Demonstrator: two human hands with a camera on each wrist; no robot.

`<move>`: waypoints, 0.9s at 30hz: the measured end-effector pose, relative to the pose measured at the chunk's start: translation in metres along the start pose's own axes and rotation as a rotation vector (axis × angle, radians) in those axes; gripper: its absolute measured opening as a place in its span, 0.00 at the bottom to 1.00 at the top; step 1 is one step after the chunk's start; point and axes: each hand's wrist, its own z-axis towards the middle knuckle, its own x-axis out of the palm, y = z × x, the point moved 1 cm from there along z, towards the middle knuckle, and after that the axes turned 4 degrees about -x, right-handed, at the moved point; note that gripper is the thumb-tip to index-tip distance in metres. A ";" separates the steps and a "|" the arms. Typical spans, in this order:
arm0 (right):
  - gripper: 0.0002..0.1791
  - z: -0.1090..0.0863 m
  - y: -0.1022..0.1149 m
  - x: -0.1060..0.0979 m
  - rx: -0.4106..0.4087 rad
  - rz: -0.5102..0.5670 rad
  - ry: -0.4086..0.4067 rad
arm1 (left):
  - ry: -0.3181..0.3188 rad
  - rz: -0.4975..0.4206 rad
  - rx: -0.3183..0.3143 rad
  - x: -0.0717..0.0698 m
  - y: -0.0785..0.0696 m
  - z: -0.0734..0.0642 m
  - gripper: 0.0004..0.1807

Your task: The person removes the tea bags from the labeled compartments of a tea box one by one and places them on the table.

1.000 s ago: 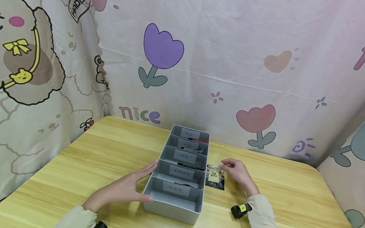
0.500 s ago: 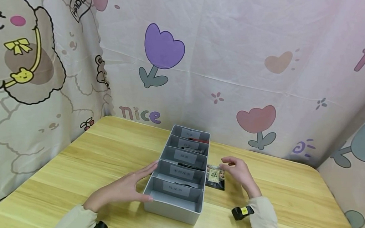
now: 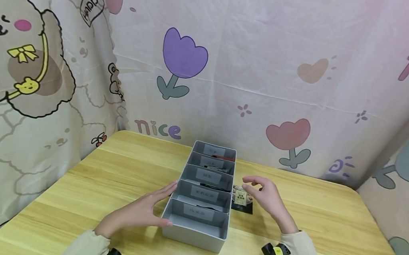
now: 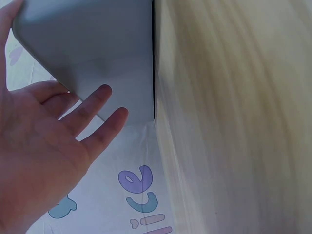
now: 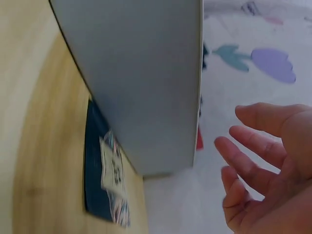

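Note:
A grey divided box (image 3: 193,237) with labelled compartments stands on the table. My left hand (image 3: 142,210) spreads along its left side, thumb at the near left corner and fingertips by the side wall. In the left wrist view the fingers (image 4: 100,97) are fairly straight beside that wall. To the right of the box a black tea sachet (image 3: 243,197) with a pale yellow label lies flat, partly hidden by the box. My right hand (image 3: 265,194) hovers near the sachet's right side. Nothing lies between its loosely bent fingers, which the right wrist view shows apart from the box wall (image 5: 141,87).
Thin sachets lie in the farther compartments, among them a red one (image 3: 223,158) at the back and a dark one (image 3: 214,187) midway. The nearest compartment (image 3: 197,222) shows a bare floor. A printed curtain (image 3: 227,65) hangs behind the wooden table (image 3: 125,165).
My right hand has shifted slightly left toward the box and seems to have lifted a little. The left hand, the box and the sachet stay in place.

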 end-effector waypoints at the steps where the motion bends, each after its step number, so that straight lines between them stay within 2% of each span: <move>1: 0.13 -0.002 0.003 0.000 -0.007 0.002 -0.006 | -0.001 -0.001 0.000 0.000 0.000 0.000 0.56; 5: 0.13 -0.008 0.014 0.000 -0.017 0.016 -0.020 | -0.003 -0.001 -0.004 0.001 0.000 0.000 0.56; 17: 0.14 -0.023 0.044 0.010 -0.087 0.080 0.043 | 0.004 -0.002 0.003 0.001 0.002 0.002 0.56; 27: 0.17 -0.029 0.046 0.026 -0.188 0.014 0.152 | 0.004 -0.002 0.005 0.001 0.002 0.002 0.56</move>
